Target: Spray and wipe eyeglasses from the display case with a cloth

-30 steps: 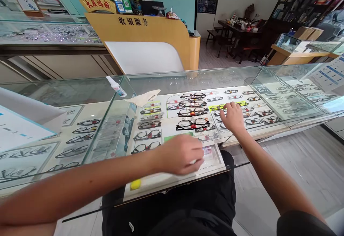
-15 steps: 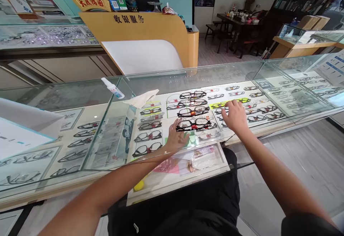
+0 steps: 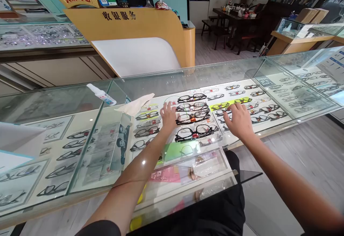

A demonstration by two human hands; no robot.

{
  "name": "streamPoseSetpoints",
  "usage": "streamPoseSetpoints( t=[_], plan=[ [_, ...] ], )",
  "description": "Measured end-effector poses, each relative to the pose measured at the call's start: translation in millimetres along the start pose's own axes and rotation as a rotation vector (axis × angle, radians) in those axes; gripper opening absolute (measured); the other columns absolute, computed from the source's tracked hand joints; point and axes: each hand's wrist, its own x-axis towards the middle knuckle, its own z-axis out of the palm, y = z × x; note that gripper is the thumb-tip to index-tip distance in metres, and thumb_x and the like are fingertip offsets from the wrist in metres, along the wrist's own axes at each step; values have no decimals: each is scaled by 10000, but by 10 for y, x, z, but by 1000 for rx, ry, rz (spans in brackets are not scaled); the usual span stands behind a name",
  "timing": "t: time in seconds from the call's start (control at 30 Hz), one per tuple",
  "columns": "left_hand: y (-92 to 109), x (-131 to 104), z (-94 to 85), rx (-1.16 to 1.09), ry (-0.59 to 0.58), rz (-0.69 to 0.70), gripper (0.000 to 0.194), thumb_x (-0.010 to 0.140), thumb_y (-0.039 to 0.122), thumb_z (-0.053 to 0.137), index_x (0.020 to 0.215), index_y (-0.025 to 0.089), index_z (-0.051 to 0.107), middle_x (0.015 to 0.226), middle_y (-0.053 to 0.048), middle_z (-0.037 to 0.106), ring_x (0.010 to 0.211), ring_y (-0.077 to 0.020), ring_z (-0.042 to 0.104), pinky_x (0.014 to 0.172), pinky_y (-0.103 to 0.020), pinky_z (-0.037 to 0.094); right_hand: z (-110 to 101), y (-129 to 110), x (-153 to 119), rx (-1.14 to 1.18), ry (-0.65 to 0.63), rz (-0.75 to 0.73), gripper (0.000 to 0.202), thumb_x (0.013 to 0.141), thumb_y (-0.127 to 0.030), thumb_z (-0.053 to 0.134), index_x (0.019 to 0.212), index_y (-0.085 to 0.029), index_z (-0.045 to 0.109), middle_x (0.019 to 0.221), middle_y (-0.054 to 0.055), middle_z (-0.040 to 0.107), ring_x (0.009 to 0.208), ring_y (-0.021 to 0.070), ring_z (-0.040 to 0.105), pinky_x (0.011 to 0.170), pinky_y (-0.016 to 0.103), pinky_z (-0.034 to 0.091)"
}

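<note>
Several black-framed eyeglasses stand in a column on the glass counter top [image 3: 231, 71]; the nearest pair of eyeglasses [image 3: 195, 132] has a red tag at its bridge. My left hand [image 3: 168, 117] is at the left side of this column, fingers spread, by the end of another pair of eyeglasses [image 3: 192, 117]. I cannot make out whether its fingertips touch a frame. To the right of the column, my right hand [image 3: 239, 120] rests over the glass with fingers slightly bent and apart, holding nothing visible. More eyeglasses [image 3: 268, 108] lie in rows under the glass around it.
A white bottle [image 3: 101, 94] and a pale cloth [image 3: 135, 105] lie on the counter to the left. Below the counter an open drawer [image 3: 228, 171] holds clear packets and pink material. A white-panelled cashier desk [image 3: 156, 24] stands opposite. Paper signs stand at both ends.
My left hand has moved away from the nearest eyeglasses, up and slightly left to the farther pairs. My right hand stays in nearly the same place. The view has shifted slightly.
</note>
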Motion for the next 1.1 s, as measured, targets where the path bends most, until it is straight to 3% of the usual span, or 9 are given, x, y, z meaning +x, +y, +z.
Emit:
streamPoseSetpoints(
  t=[0.13,0.4,0.67,0.9,1.1],
  plan=[
    [-136,345,11,15,98,-154,477,927,399,680,1378,244,694,1815,-151,353,1717,-469,156,1308,-676,216,-5,-3,-1,-11,-3,4,227,1062,-352,530,1105,-186,679,1179,168,691,1053,358,583,895,468,425],
    [-398,624,120,-11,4,-65,285,879,311,717,1142,247,802,1785,-103,457,1722,-446,180,1288,-645,242,21,11,-18,-19,11,-13,174,1045,-337,543,1099,-211,650,1155,155,699,1033,361,581,898,477,423],
    [-412,728,111,-35,-63,7,226,833,327,729,1028,285,835,1635,-78,614,1694,-441,226,1293,-660,203,8,-4,-16,-21,1,-1,157,1046,-332,547,1101,-217,639,1162,153,695,1051,365,591,914,483,432],
    [-434,739,111,-35,-63,-21,251,833,342,734,1046,268,844,1655,-126,586,1695,-465,224,1284,-663,220,-19,-40,-16,-8,1,17,146,1041,-319,546,1088,-216,638,1159,148,694,1066,362,585,913,475,422],
    [-460,717,130,-30,-59,-43,284,850,437,762,1080,292,847,1556,-133,650,1648,-467,296,1267,-655,237,-11,-36,-8,-26,-5,15,162,1051,-329,532,1085,-213,640,1181,152,696,1059,357,580,899,465,411]
  ],
)
